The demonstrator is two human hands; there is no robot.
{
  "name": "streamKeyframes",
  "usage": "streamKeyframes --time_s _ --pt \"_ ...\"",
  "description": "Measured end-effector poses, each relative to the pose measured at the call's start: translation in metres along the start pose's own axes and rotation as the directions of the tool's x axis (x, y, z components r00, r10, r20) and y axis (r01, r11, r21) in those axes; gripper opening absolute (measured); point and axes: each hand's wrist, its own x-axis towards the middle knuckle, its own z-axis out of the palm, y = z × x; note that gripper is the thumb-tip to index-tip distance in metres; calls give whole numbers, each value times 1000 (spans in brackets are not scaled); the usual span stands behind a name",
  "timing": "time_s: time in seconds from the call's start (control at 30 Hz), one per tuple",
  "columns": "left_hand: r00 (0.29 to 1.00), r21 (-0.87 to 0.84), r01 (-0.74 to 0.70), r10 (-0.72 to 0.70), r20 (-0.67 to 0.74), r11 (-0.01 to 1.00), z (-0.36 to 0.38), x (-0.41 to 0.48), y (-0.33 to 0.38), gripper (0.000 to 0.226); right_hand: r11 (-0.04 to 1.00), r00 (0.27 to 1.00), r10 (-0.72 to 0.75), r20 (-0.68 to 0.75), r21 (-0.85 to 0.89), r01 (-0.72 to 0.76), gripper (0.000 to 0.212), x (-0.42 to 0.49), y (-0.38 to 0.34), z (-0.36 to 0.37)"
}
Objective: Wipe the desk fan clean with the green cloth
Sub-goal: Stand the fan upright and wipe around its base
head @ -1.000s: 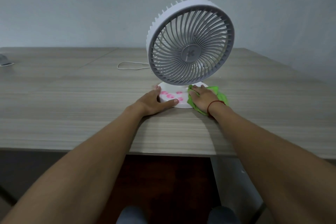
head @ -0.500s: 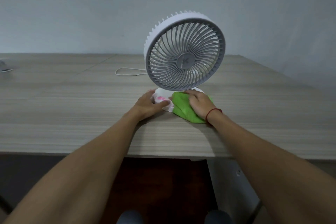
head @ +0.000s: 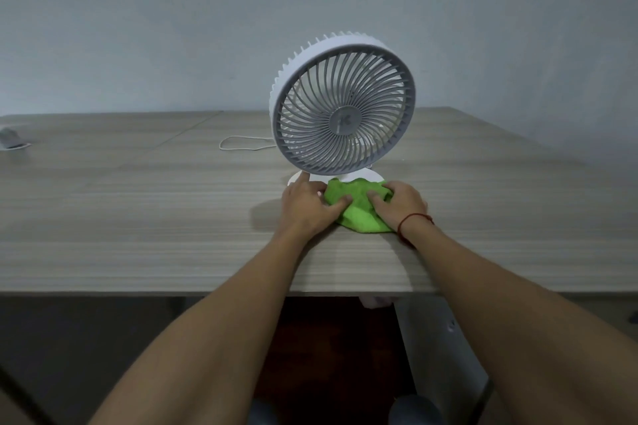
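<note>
A white desk fan (head: 343,114) with a grey round grille stands upright on the wooden desk (head: 138,217). Its white round base (head: 299,179) shows only at the left; the green cloth (head: 359,207) covers the rest. My right hand (head: 397,205) presses down on the cloth's right side, fingers bunched into it. My left hand (head: 307,207) rests on the left of the base, forefinger on the base rim and thumb lying on the cloth's left edge. The pink marks on the base are hidden under the cloth.
A thin white cable (head: 241,143) loops on the desk behind the fan's left. A small grey object (head: 12,140) sits at the far left edge. The desk's front edge runs just below my forearms.
My right hand has dragged the green cloth leftward over the fan's base, covering the pink marks. My left thumb now touches the cloth. The view has tilted upward.
</note>
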Motion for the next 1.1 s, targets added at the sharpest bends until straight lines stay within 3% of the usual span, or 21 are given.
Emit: streamKeyframes --time_s 0.1,0.2,0.4,0.57,0.73,0.83,0.9,0.97,1.1 --pt "1000 58 -17 18 -9 998 3 1 4 34 989 999 -18 27 150 14 36 -1 -3 -3" --pt "999 31 41 -40 -35 999 3 4 1 33 976 998 -63 20 210 57 35 -1 -11 -7" --pt "965 134 260 -263 9 956 -4 8 -10 63 986 992 -121 43 122 115 37 -4 -18 -1" --pt "999 232 -25 20 25 972 9 -8 2 65 989 981 -91 172 132 69 39 6 -9 -6" --pt "969 439 -248 219 115 863 18 -19 10 59 985 972 -123 201 141 95 38 11 -6 -9" --pt "926 461 -377 342 162 803 21 -15 22 55 989 971 -109 211 125 84 41 15 -5 -12" --pt "923 355 -376 309 230 856 25 -9 29 46 991 970 -97 221 114 73 46 18 -3 -15" --pt "922 281 -285 182 342 916 28 -2 32 45 991 971 -110 214 100 91 49 19 0 -15" --pt "921 457 -237 48 388 857 27 18 21 65 989 974 -149 170 43 144 45 16 5 -7"
